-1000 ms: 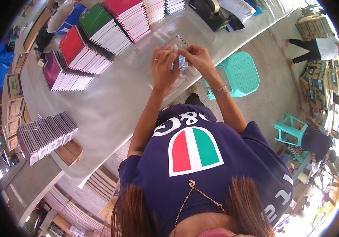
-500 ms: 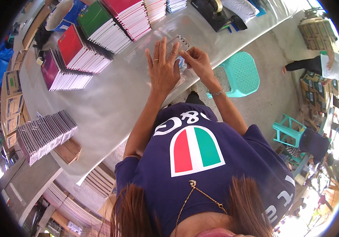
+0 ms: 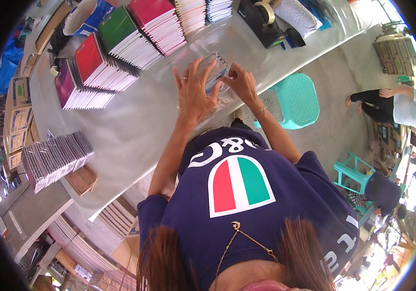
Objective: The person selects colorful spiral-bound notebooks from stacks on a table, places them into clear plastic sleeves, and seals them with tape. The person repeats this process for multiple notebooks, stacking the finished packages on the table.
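Note:
On the grey-covered table lies a small, flat, clear rectangular thing (image 3: 216, 68) with a bumpy dark edge at its far corner. My hands partly cover it, so its kind is unclear. My left hand (image 3: 194, 94) rests over its left side, fingers spread, with a ring on one of them. My right hand (image 3: 242, 85) is closed in a pinch of thumb and curled fingers at its right edge. Whatever sits in that pinch is too small to make out. Shiny clear film (image 3: 188, 53) spreads on the table around the hands.
Stacks of spiral notebooks, purple (image 3: 79, 87), red (image 3: 102, 63) and green (image 3: 129, 39), stand at the far left. A black tape dispenser (image 3: 262, 22) sits at the back. Wrapped notebooks (image 3: 57, 157) are at left. Right of the table are a turquoise stool (image 3: 297, 101) and another person (image 3: 409, 106).
My right hand has shifted slightly, its thumb now by the clear thing's right edge. The left fingers have spread a little. The person at right has moved a hand toward the legs.

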The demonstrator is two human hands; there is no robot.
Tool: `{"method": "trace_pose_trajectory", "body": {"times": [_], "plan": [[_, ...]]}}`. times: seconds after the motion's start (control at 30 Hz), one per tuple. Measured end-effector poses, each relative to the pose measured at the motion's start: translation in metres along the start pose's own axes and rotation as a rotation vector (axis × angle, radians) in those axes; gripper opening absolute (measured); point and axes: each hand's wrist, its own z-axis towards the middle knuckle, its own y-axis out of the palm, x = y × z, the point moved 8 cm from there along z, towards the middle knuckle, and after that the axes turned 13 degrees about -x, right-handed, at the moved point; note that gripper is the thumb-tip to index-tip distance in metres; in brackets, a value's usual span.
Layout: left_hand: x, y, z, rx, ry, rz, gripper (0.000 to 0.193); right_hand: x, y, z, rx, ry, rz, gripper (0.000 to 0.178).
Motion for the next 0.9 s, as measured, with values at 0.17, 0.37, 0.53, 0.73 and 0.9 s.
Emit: {"method": "trace_pose_trajectory", "body": {"times": [0.17, 0.37, 0.53, 0.73, 0.9], "plan": [[0.006, 0.006, 0.046, -0.139, -0.124, 0.134, 0.083, 0.028, 0.045, -0.019, -0.555, 0.208, 0.393, 0.042], [-0.016, -0.036, 0.043, 0.055, -0.069, -0.47, 0.089, -0.065, 0.084, -0.05, -0.836, 0.261, 1.776, 0.044], [-0.069, -0.025, -0.016, 0.212, -0.053, -0.98, 0.083, -0.084, -0.011, 0.032, -0.603, -0.275, 1.673, 0.067], [-0.083, 0.065, -0.034, 0.138, -0.194, -1.027, 0.081, -0.071, 0.0, 0.041, -0.673, -0.433, 0.817, 0.078], [-0.081, 0.08, -0.033, 0.067, -0.128, -1.107, 0.094, -0.039, 0.025, 0.033, -0.607, -0.529, 0.629, 0.083]]}}
